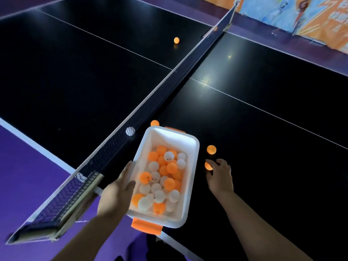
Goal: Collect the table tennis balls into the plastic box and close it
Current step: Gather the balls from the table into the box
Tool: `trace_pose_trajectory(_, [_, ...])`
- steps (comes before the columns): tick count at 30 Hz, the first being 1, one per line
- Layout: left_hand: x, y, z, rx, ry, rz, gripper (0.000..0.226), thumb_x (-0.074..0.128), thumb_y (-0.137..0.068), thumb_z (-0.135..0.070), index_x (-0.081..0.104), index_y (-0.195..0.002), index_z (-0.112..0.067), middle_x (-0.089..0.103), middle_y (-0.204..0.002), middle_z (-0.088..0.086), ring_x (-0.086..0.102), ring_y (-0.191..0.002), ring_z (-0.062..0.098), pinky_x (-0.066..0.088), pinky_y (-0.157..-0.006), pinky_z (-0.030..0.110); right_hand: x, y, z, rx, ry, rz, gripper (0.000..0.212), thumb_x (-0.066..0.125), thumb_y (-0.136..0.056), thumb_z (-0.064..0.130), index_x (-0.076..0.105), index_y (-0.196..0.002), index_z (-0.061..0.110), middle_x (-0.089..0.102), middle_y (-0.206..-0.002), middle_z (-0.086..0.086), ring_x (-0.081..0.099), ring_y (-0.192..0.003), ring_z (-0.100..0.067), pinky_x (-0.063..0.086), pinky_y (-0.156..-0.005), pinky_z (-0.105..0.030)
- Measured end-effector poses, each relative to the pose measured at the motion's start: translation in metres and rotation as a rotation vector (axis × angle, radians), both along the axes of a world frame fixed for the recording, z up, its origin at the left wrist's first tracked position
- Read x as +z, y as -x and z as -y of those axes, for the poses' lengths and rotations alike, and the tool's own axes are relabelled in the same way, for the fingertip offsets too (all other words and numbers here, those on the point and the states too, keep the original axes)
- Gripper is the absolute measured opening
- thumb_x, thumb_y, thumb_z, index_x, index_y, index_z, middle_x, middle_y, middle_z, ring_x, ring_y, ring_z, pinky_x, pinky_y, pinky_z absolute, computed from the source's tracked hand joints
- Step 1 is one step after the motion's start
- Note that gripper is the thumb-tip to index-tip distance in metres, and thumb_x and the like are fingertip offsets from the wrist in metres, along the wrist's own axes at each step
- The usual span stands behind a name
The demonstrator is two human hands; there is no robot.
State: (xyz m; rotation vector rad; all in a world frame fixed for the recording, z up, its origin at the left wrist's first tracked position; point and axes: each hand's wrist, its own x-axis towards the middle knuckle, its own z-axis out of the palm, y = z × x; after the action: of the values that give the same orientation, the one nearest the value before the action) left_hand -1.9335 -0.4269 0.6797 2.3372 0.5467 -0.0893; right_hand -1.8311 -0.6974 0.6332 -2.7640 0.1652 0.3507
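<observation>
R hand (219, 178) curls round small orange table tennis ball (208, 166), near edge of black table (263, 147).
Ball just right of white rectangular plastic box (165, 137); L hand (118, 189) grips its left wall.

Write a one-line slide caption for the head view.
Left hand holds the plastic box of balls; right hand pinches an orange ball.

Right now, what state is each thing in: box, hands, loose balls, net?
Plastic box: open, no lid, partly full of balls.
Left hand: grips the box's left wall.
Right hand: fingers curl round an orange ball on the table.
Second orange ball: loose, beyond that hand.
Third orange ball: loose, behind the box.
Far orange ball: loose across the net.
White ball: loose behind the net.
</observation>
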Motion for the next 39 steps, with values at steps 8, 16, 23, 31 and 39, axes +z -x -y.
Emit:
trace_pose_trajectory(8, [-0.005,-0.019,0.001,-0.093,-0.107,-0.152,0.043,0.044,-0.093,-0.015,0.035,-0.136,-0.017,0.067,-0.091,0.017,0.064,-0.079,0.037,0.045,-0.059,0.034,-0.018,-0.015,0.014,0.069,-0.049,-0.125,0.048,0.047,-0.092,0.017,0.039,-0.138,0.031,0.033,-0.127,-0.004,0.055,-0.091,-0.019,0.051,-0.072,-0.033])
trace_pose_trajectory(16, [-0.002,-0.033,0.007,-0.121,-0.25,-0.229,0.034,0.042,-0.094,-0.019,0.039,-0.127,-0.012,0.067,-0.096,0.015,0.064,-0.084,0.034,0.043,-0.061,0.032,-0.018,-0.035,0.023,0.208,0.021,-0.311,0.015,0.049,-0.09,0.023,0.048,-0.104,0.019,0.035,-0.105,-0.005,0.056,-0.074,-0.028,0.052,-0.067,-0.037])
trace_pose_trajectory(23, [-0.01,-0.029,0.009,-0.048,-0.263,-0.181,0.026,0.042,-0.092,-0.015,0.043,-0.117,-0.007,0.061,-0.071,0.011,0.051,-0.06,0.029,0.039,-0.053,0.033,-0.004,-0.059,0.02,0.025,0.044,0.088,0.014,0.047,-0.093,0.026,0.052,-0.1,0.015,0.058,-0.096,-0.007,0.058,-0.071,-0.022,0.039,-0.054,-0.03])
trace_pose_trajectory(31, [-0.012,-0.027,0.008,-0.032,-0.282,-0.145,0.017,0.044,-0.092,-0.014,0.044,-0.107,-0.007,0.054,-0.064,0.004,0.047,-0.053,0.025,0.03,-0.045,0.028,-0.013,-0.085,0.006,0.236,0.185,-0.306,0.064,0.042,-0.088,0.008,0.023,-0.144,0.033,0.008,-0.153,-0.01,0.053,-0.115,-0.03,0.05,-0.076,-0.035])
trace_pose_trajectory(39, [-0.016,-0.025,0.005,-0.035,-0.266,-0.101,0.019,0.047,-0.092,-0.018,0.05,-0.108,-0.007,0.061,-0.069,0.009,0.053,-0.059,0.03,0.039,-0.051,0.031,0.016,-0.063,0.006,-0.04,-0.173,-0.044,0.034,0.051,-0.086,0.03,0.052,-0.12,0.026,0.055,-0.113,-0.002,0.056,-0.092,-0.022,0.043,-0.075,-0.032])
